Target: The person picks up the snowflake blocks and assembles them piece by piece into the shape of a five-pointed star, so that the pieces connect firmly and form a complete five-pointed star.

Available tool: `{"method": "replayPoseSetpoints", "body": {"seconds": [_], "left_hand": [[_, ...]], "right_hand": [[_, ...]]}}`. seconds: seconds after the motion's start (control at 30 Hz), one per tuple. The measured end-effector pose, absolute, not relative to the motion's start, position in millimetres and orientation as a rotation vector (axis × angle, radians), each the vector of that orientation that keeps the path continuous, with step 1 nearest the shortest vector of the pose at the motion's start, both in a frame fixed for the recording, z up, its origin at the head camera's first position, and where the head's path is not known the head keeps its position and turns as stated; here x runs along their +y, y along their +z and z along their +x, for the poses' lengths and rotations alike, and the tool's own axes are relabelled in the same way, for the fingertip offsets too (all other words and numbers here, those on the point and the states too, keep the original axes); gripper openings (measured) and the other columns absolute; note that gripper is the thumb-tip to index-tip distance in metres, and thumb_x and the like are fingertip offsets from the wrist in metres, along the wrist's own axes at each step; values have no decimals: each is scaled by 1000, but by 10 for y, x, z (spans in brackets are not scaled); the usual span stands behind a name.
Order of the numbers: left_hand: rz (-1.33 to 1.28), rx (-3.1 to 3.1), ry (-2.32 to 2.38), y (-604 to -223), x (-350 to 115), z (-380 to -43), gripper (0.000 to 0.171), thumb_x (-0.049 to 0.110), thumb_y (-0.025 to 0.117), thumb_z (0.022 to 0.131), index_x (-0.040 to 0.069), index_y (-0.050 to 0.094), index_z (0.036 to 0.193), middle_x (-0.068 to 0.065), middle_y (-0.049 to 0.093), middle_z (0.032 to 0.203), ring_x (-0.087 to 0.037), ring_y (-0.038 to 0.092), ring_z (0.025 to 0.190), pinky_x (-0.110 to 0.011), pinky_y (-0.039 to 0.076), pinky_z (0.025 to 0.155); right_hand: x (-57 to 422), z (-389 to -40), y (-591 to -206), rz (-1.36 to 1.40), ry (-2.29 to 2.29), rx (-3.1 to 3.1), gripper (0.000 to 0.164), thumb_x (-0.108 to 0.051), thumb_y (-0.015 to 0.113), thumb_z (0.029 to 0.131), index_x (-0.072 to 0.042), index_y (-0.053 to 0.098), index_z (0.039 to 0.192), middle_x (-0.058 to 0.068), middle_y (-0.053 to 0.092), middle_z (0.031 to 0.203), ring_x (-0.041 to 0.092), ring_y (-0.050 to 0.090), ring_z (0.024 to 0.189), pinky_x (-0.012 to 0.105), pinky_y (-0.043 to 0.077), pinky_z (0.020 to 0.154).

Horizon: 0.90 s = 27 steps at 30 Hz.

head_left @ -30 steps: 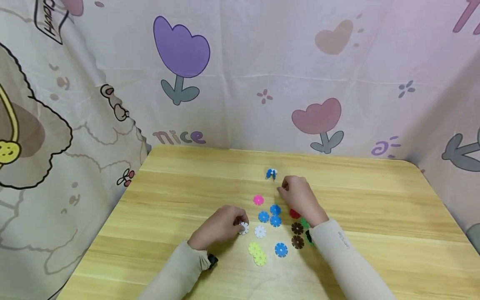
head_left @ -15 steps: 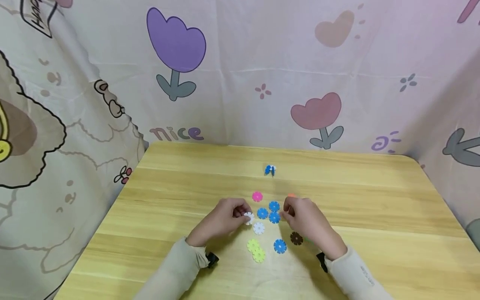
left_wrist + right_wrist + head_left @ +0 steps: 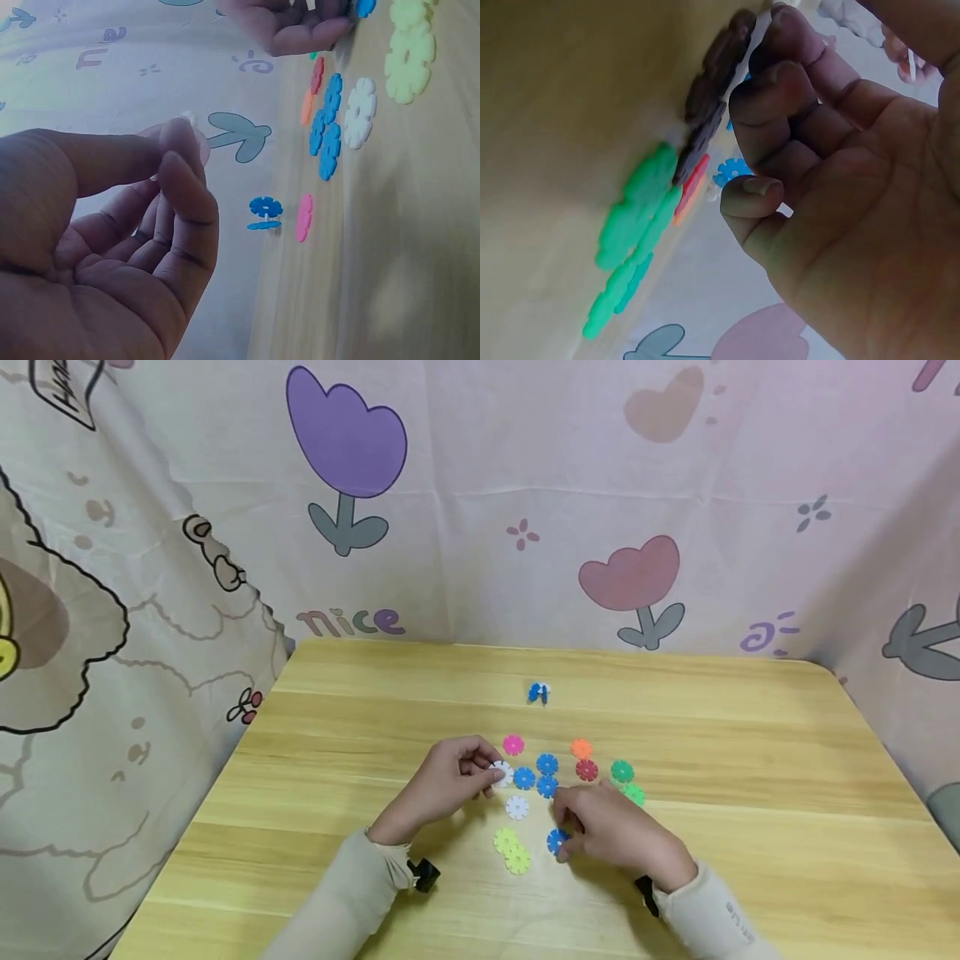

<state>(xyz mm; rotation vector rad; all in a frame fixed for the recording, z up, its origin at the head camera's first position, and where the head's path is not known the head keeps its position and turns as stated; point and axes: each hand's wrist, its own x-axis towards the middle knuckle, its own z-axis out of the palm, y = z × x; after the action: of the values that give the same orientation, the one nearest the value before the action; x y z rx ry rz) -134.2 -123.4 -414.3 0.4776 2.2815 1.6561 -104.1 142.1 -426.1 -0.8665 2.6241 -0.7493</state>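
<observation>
My left hand (image 3: 452,783) pinches a white notched disc (image 3: 501,772) between thumb and fingertips, left of the flat blue discs (image 3: 547,765). In the left wrist view that disc is mostly hidden behind the fingertips. My right hand (image 3: 617,828) is low over the table at a single blue notched disc (image 3: 556,841). Its thumb tip overlaps the disc's edge, with the index finger above and apart from the thumb. In the right wrist view the other fingers hang loosely bent. Another white disc (image 3: 517,807) lies between the hands.
Two yellow discs (image 3: 512,850) overlap near the front. Pink (image 3: 513,745), orange (image 3: 581,748), red (image 3: 587,770) and green discs (image 3: 622,771) lie farther back. Brown discs (image 3: 718,71) sit under my right hand. A joined blue-and-white piece (image 3: 538,693) stands near the table's back edge.
My right hand has come from near the joined piece at the back toward the front, down to the single blue disc. My left hand has lifted the white disc and moved it slightly away from me.
</observation>
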Motion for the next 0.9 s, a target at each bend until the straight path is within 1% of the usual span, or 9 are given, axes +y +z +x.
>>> {"method": "replayPoseSetpoints", "body": {"seconds": [0.07,0.13,0.2,0.3,0.47,0.67,0.77,0.83,0.9], "left_hand": [[480,2271,1671,-4142,-1235,-1338,10,8,72,98,1,70,105,-10,69,88,-36,70,76,-48,62,67],[483,2257,1685,-4136,-1234,-1332,10,7,72,98,0,69,105,-10,69,87,-38,70,77,-51,62,69],[483,2251,1690,-4127,-1232,-1325,10,7,72,98,0,69,104,-10,69,87,-39,70,77,-53,62,70],[486,2247,1692,-4104,-1228,-1316,10,6,72,98,-1,69,104,-9,69,87,-38,70,77,-55,61,71],[489,2239,1695,-4074,-1223,-1313,9,5,72,98,-1,69,105,-10,69,87,-41,70,78,-55,61,70],[477,2233,1687,-4078,-1220,-1316,8,4,71,98,-1,69,105,-9,68,88,-43,70,78,-49,63,68],[484,2232,1686,-4091,-1216,-1318,8,4,71,98,-1,70,105,-9,69,87,-42,71,77,-48,63,67],[492,2227,1690,-4096,-1211,-1320,9,3,71,98,-2,70,105,-9,69,88,-42,71,77,-50,63,68],[497,2215,1697,-4096,-1206,-1321,9,3,70,98,-2,71,105,-10,69,88,-43,71,77,-50,63,69]], "right_hand": [[1412,-1017,-4277,-860,-738,2628,36,-20,94,74,-19,60,86,-10,51,70,2,44,64,43,32,79],[1405,-997,-4289,-853,-723,2634,35,-19,93,75,-19,60,85,-12,50,70,2,44,64,43,32,79],[1398,-981,-4296,-856,-705,2649,34,-18,93,76,-19,60,85,-14,49,70,2,44,64,42,31,79],[1384,-973,-4289,-867,-678,2670,33,-17,93,76,-18,61,86,-16,49,71,2,45,65,39,31,78],[1357,-977,-4277,-874,-671,2672,30,-12,90,80,-17,61,86,-17,54,75,2,48,68,37,33,77],[1350,-975,-4301,-880,-721,2643,31,-7,86,83,-18,58,84,-17,54,74,1,48,68,38,33,79],[1365,-991,-4300,-905,-808,2589,30,-4,82,87,-19,57,83,-15,53,73,1,45,66,31,39,72],[1383,-1012,-4285,-911,-916,2531,28,-3,78,90,-19,57,84,-13,54,75,2,45,65,25,41,65],[1404,-1041,-4264,-917,-1035,2488,27,-1,75,93,-19,56,84,-11,53,76,3,45,65,21,42,57]]}}
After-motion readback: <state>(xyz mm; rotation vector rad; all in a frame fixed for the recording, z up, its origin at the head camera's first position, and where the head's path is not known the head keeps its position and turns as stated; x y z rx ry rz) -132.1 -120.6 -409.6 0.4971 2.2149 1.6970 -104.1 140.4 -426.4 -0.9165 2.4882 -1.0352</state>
